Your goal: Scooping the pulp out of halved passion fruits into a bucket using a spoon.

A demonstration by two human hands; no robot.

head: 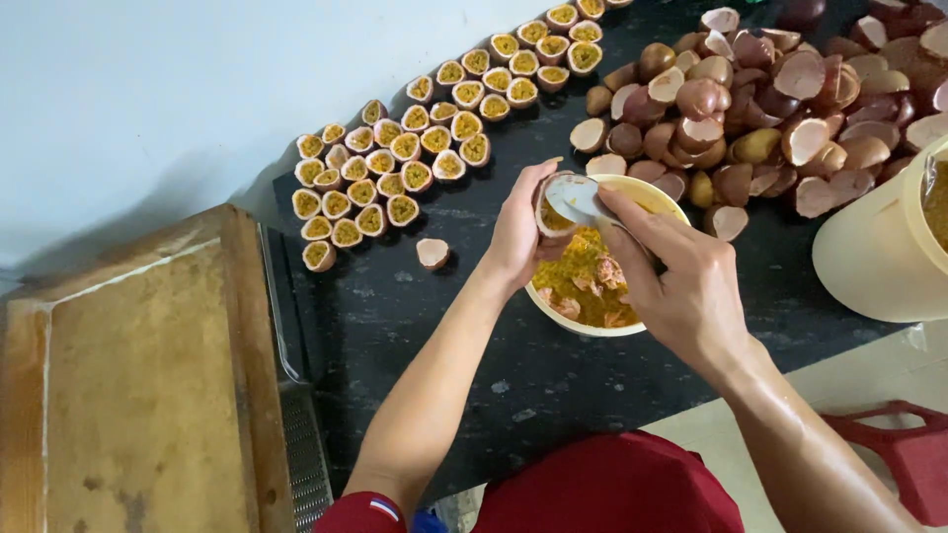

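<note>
The person's left hand cups a halved passion fruit with a brown rind and yellow seedy pulp, its grip clenched round the outside of the shell and holding it tilted directly above a round cream plastic bowl that sits on the black speckled desk. The right hand has its grip pinched on a white spoon, whose bowl lies in the mouth of the fruit half. The cream bowl already holds a mound of yellow pulp with some pinkish bits. The half shell looks light and fairly stiff but thin, so it probably cracks if squeezed hard; the wet pulp is likely slippery, which makes the dry outer rind the safest place to take hold, with the fingers wrapped round its curve as they are now. To the left, well apart from the hands, rows of cut halves still full of pulp stand open side up, and one emptied half lies alone near them. Behind the bowl is a heap of scraped brown shells. A large cream bucket stands at the right edge, and a worn wooden board lies at the left.
</note>
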